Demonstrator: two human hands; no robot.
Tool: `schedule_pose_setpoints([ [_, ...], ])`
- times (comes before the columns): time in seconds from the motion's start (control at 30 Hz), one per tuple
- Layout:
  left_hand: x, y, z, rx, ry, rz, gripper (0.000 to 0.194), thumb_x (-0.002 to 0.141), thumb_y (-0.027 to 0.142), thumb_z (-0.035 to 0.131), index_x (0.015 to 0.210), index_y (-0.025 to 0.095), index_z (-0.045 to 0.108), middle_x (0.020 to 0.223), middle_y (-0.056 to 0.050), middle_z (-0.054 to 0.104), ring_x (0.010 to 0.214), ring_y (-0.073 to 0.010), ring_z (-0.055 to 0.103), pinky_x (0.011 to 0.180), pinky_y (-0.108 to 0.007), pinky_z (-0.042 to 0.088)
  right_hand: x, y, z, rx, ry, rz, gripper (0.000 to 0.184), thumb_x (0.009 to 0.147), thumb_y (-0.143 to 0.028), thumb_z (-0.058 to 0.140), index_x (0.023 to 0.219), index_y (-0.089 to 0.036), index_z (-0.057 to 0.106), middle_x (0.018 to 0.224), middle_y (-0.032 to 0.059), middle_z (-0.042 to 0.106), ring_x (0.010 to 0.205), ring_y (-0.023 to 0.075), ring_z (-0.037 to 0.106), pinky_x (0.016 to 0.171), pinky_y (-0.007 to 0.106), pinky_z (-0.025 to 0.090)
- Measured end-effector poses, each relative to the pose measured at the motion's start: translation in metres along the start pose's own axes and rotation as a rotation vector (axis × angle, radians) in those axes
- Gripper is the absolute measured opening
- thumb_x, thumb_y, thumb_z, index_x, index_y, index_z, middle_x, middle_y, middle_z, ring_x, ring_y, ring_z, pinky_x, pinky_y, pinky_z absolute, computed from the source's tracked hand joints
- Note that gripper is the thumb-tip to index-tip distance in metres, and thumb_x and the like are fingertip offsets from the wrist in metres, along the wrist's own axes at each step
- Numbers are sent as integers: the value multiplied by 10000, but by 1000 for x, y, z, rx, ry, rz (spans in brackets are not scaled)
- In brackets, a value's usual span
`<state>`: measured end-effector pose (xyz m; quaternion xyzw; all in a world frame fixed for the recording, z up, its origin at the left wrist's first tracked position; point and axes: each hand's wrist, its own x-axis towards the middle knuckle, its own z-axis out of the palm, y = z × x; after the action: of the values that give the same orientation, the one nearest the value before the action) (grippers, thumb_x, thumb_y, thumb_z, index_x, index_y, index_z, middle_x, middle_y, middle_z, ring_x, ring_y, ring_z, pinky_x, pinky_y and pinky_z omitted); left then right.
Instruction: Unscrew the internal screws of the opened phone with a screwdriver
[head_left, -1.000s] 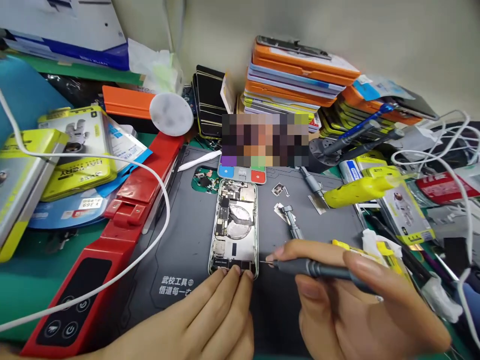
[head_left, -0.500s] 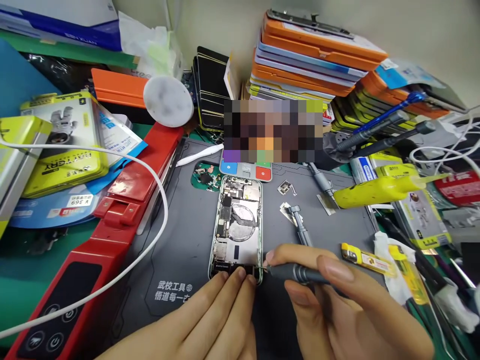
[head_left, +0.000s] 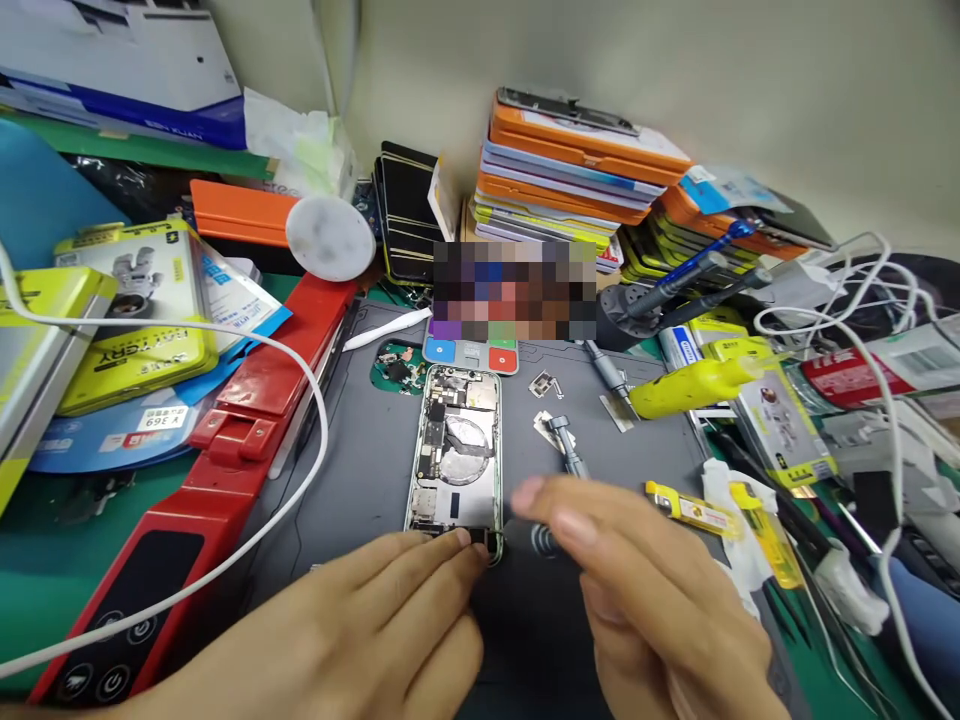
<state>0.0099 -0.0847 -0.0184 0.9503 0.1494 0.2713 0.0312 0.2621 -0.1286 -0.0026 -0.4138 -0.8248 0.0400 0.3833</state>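
An opened phone (head_left: pixel 459 490) lies on the dark grey work mat (head_left: pixel 352 440), its circuit board and round coil exposed. The fingers of my left hand (head_left: pixel 390 600) press together over the phone's bottom end, covering part of it; the thumb is hidden. My right hand (head_left: pixel 637 570) grips a grey screwdriver (head_left: pixel 543 540) between thumb and fingers. The screwdriver's tip is at the phone's lower right edge, blurred, so I cannot tell whether it touches a screw. Right of the phone lie small metal plates (head_left: pixel 543 384) and another grey screwdriver (head_left: pixel 568 446).
A red device (head_left: pixel 169 530) with a touch panel stands left, crossed by a white cable (head_left: pixel 324 420). A yellow bottle (head_left: pixel 682 388), a yellow cutter (head_left: pixel 694 510) and a tool holder (head_left: pixel 626 312) are at right. Stacked orange boxes (head_left: pixel 570 150) stand behind.
The view has shifted, so the phone and mat appear slightly further left. My right hand has rolled over the screwdriver, hiding more of its handle. My left hand stays on the phone.
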Motion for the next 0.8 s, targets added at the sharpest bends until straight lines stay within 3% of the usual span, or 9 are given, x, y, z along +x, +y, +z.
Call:
schedule_pose_setpoints([
  [0.13, 10, -14, -6, -186, -19, -10, 475, 1213, 145, 301, 990, 196, 717, 1136, 5, 826, 1048, -142, 760, 1019, -249, 557, 9, -1, 3, 67, 40, -37, 360, 1072, -73, 442, 1373, -66, 639, 1262, 104, 587, 1274, 88, 615, 1084, 220, 563],
  [0.37, 14, -17, -7, -204, 42, -7, 430, 1236, 168, 308, 1127, 194, 722, 1166, 35, 831, 1083, -87, 756, 1075, -195, 520, 5, -4, 3, 106, 39, -59, 402, 1022, -4, 473, 1382, -61, 641, 1267, 118, 574, 1283, 120, 597, 1077, 241, 542],
  [0.53, 20, -20, -15, -229, -19, -23, 439, 1241, 221, 315, 1108, 188, 732, 1123, 10, 829, 983, -122, 785, 907, -249, 594, 6, -4, 2, 82, 28, -19, 404, 997, 31, 481, 1358, -68, 634, 1260, 100, 590, 1269, 90, 609, 1090, 206, 538],
  [0.8, 16, -23, -14, -300, -165, -20, 255, 1196, 239, 486, 1076, 159, 697, 1037, -54, 794, 1011, -157, 777, 1006, -270, 611, 7, 5, 21, -16, 32, -73, 292, 1061, -37, 498, 1352, -56, 504, 1192, 72, 614, 1171, 32, 595, 1039, 137, 477],
])
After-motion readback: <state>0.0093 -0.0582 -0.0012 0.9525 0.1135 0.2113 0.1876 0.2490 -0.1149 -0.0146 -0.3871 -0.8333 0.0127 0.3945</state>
